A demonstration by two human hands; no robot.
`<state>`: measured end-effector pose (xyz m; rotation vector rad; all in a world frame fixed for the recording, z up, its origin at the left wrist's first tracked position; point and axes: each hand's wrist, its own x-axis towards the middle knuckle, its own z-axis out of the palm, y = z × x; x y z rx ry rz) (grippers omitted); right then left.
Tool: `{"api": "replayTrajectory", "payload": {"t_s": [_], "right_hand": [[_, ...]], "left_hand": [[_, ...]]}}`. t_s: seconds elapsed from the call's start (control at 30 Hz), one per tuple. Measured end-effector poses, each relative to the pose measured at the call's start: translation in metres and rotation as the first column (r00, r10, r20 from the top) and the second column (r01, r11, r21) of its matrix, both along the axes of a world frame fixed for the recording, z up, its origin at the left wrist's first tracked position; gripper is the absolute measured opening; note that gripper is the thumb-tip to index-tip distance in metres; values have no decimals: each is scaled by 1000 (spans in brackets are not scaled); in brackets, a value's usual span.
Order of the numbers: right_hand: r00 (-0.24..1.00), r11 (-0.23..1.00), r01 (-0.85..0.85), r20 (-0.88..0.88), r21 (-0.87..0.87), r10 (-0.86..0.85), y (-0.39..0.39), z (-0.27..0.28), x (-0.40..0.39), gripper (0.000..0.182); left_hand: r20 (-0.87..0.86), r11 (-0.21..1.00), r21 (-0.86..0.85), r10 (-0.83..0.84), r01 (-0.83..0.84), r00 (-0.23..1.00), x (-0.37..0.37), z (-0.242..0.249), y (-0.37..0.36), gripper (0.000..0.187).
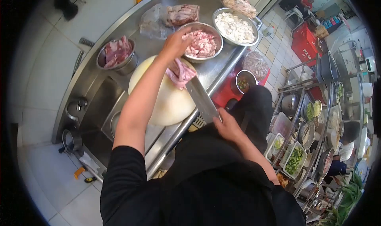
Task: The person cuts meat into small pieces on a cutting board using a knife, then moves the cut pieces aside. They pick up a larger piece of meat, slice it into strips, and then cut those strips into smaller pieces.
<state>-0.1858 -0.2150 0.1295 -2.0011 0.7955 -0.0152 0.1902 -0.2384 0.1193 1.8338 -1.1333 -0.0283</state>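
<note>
My left hand is at the left rim of a metal bowl of chopped pink meat, its fingers stretched out over the pieces. No item shows in it, though its palm side is hidden. My right hand grips a cleaver by the handle, the wide blade slanting up to the left. Beside the blade tip, strips of raw meat lie on a round white cutting board. My left forearm covers part of the board.
Behind are a plastic bag with a meat slab, a bowl of white pieces and raw poultry. A pot of larger meat pieces stands left, near the sink. Shelves with food trays are at right.
</note>
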Motion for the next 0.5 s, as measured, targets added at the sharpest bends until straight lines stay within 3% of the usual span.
{"api": "replayTrajectory", "payload": {"t_s": [0.03,0.13,0.23,0.3,0.33,0.4,0.5], "right_hand": [[1000,1000,0,-1,-16,0,-3,3,5,22],[997,996,67,-44,56,-65,-9,11,23,20],[997,998,54,59,35,-56,-23,-10,27,16],[981,931,177,16,318,-192,-28,-14,33,13],[983,929,169,18,328,-185,-31,-20,41,13],[962,890,170,123,423,-242,-35,-27,52,10],[953,865,196,119,463,-279,-36,-32,63,10]], "left_hand": [[166,992,-127,32,-11,986,13,-14,-10,41],[32,997,-23,76,-76,997,14,-9,13,42],[-107,885,433,240,-172,965,21,-63,55,27],[-271,823,554,320,-125,908,0,-86,84,19],[-195,880,466,200,-89,960,-10,-96,94,31],[-71,939,326,141,-110,988,-31,-108,100,39],[-163,942,329,125,-66,979,-50,-107,110,35]]}}
